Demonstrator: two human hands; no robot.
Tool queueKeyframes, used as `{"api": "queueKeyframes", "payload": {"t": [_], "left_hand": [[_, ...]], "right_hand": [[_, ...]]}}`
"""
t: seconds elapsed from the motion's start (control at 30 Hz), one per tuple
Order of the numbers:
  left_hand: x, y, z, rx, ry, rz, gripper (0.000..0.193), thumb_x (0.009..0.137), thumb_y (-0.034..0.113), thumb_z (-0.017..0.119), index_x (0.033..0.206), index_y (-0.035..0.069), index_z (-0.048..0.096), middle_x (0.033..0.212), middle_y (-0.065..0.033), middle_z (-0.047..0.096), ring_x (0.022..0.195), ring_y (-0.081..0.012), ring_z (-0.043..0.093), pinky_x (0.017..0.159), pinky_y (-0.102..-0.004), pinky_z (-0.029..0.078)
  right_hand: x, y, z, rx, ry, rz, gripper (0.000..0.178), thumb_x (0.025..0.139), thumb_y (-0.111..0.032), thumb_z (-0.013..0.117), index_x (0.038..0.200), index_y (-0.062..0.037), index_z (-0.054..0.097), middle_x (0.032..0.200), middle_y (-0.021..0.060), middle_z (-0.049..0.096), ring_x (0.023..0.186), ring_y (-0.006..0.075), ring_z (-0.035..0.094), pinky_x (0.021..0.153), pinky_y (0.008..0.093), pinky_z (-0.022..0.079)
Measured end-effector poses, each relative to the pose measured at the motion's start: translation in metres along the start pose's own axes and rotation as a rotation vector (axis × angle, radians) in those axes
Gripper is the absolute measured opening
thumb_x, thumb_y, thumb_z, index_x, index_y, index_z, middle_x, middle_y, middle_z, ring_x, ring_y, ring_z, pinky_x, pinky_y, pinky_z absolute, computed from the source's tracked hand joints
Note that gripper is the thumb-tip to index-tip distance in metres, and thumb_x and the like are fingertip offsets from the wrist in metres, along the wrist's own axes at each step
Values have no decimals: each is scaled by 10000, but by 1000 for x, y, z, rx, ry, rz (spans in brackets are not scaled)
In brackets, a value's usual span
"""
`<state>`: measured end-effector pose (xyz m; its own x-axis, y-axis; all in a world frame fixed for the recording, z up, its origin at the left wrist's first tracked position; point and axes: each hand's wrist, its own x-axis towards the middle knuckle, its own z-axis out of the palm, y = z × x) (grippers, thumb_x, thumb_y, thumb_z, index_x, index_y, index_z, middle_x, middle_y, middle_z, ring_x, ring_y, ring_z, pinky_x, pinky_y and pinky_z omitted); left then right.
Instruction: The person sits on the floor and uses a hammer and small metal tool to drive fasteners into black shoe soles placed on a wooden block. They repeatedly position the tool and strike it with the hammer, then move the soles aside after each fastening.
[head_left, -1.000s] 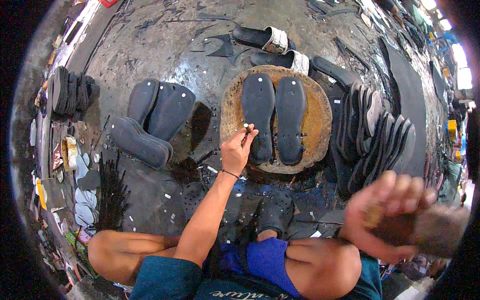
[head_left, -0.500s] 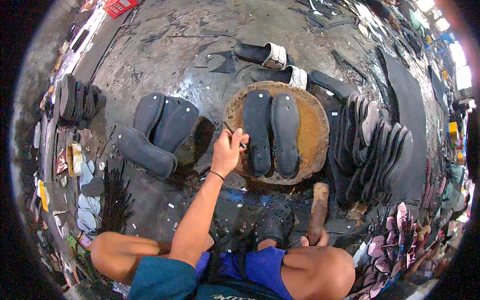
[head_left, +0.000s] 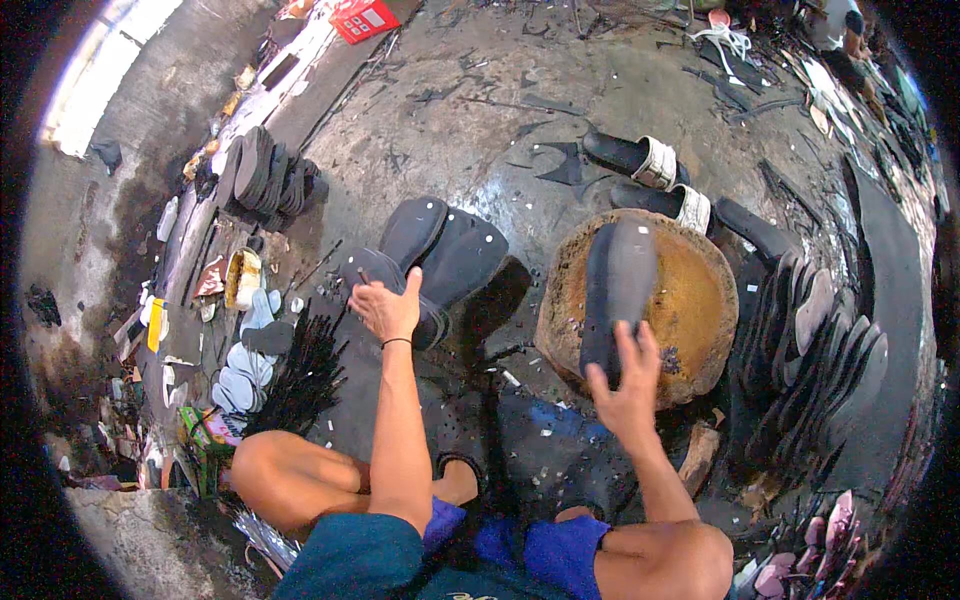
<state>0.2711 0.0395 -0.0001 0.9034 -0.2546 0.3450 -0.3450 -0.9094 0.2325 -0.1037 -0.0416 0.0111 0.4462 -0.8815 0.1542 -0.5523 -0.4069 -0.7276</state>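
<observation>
Two black shoe soles [head_left: 632,265] lie overlapping, the right one blurred, over a round wooden block [head_left: 700,310]. At their near ends is my right hand [head_left: 628,385], its thumb on the left edge and its fingers on the right. My left hand [head_left: 388,308] reaches to a small pile of black soles [head_left: 465,255] on the floor, left of the block. Its fingers are spread against the nearest sole, with the thumb apart. Part of a wooden mallet [head_left: 700,455] shows below the block, beside my right forearm.
Stacked dark soles [head_left: 800,345] stand right of the block, more soles [head_left: 265,175] at far left. Two white-strapped sandals [head_left: 665,185] sit behind the block. Thin black strips [head_left: 305,370] and pale sole-shaped pieces [head_left: 245,370] lie at left. Scraps litter the concrete floor.
My left hand has moved from the block to the sole pile; the thin dark tool it held no longer shows in it. My right hand has left the mallet for the block's soles, now drawn together.
</observation>
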Motion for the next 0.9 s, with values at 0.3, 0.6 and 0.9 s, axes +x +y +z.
{"api": "queueKeyframes", "payload": {"t": [0.3,0.6,0.9], "left_hand": [[4,-31,22,12,-113,-25,771,605,420,856,1065,-145,603,1191,-312,506,1187,-448,440,1005,-512,379],[-80,119,-61,-1043,-541,239,688,866,204,770,1368,-46,371,1199,-96,463,1139,-216,426,1029,-380,357],[-216,193,-91,-1510,-1140,115,605,930,108,671,1433,-10,357,1020,6,504,924,-82,502,802,-219,437]], "right_hand": [[-9,7,-63,-77,146,-63,761,760,-158,771,1436,-32,446,1484,308,333,1255,467,428,1052,535,381],[-38,-20,-227,-582,489,130,710,775,-265,783,1381,-29,499,1464,229,431,1350,431,398,1114,527,313],[-13,8,-69,772,-41,325,617,955,-146,620,1462,51,330,1438,233,440,1306,321,494,1096,393,390]]}}
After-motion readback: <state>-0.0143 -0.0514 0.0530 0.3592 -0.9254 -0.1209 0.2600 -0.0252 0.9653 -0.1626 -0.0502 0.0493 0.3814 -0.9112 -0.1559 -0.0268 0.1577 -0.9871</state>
